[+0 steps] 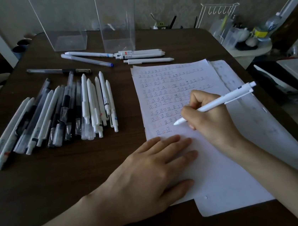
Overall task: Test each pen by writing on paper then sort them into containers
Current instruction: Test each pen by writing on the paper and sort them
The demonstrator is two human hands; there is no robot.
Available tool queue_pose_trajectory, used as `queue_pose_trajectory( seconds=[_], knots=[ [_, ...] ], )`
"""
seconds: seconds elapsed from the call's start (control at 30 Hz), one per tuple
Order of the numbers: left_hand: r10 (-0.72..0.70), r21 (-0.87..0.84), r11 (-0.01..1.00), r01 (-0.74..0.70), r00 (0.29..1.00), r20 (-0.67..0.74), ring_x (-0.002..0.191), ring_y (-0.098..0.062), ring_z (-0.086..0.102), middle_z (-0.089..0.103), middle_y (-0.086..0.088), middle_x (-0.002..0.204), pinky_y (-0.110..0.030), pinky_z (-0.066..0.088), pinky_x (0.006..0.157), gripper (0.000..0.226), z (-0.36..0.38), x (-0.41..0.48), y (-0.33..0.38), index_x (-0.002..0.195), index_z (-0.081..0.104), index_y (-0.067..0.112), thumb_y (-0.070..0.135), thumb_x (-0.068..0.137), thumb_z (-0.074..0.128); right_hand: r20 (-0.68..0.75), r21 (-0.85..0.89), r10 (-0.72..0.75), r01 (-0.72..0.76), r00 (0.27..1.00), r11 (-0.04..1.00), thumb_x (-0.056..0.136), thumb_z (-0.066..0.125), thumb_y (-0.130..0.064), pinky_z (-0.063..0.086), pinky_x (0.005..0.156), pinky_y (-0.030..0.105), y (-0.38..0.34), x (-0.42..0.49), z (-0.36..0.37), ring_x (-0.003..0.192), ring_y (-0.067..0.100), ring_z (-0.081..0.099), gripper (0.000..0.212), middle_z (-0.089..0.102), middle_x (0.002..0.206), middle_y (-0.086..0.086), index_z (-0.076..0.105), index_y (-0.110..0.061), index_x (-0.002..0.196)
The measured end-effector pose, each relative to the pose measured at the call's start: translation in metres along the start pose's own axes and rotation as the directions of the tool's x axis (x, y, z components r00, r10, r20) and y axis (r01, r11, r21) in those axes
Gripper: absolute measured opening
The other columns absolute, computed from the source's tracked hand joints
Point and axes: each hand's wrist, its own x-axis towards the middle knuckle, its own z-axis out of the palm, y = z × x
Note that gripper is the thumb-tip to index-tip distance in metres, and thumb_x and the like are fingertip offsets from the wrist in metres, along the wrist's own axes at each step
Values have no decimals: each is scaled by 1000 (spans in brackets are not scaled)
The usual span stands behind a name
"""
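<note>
The upper edge cuts off the left container (64,26) and the right container (117,23), the right hand (208,119) hides part of the white pen (224,100) and of the written rows, and the labels on the loose pens (51,114) are too small to read.

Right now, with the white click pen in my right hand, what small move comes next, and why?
Probably lower the tip of the white plastic click pen and write a test mark right of the bottom row's last characters. The right hand grips it in a writing hold, tip close to the white paper sheet, which the flat left hand steadies.
</note>
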Motion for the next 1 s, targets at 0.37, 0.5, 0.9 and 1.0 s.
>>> queue_pose_trajectory(
  seconds=[0.37,0.5,0.9,1.0],
  knots=[
    [-4,-13,1000,4,1000,-1,138,-14,30,37,0,148,-36,30,110,52,1,-1,-1,140,42,23,49,95,34,15,-30,0,1,1000,1000,67,54,-14,30,44,26,2,0,1,46,11,29,29,29,49,7,28,-12,56],
    [-2,-15,1000,2,1000,-6,137,-14,31,38,0,147,-36,30,110,52,1,-1,-1,140,43,23,49,95,34,5,-16,11,-11,1000,1000,66,54,-15,29,45,28,2,0,1,47,14,29,30,28,49,8,27,-14,54],
    [-4,-29,1000,4,1000,-6,138,-14,30,37,0,148,-38,32,110,52,1,0,-2,140,42,23,49,95,34,49,7,28,-28,998,1000,68,53,-12,31,43,29,-1,-1,1,40,9,34,27,31,47,17,29,-7,58],
    [-3,-27,1000,2,1000,-15,138,-14,30,37,1,148,-35,29,111,53,0,-1,-1,140,42,23,50,95,33,50,22,36,-37,998,999,68,53,-11,31,42,29,-2,-2,1,37,6,37,27,30,45,16,29,-11,56]
  ],
)
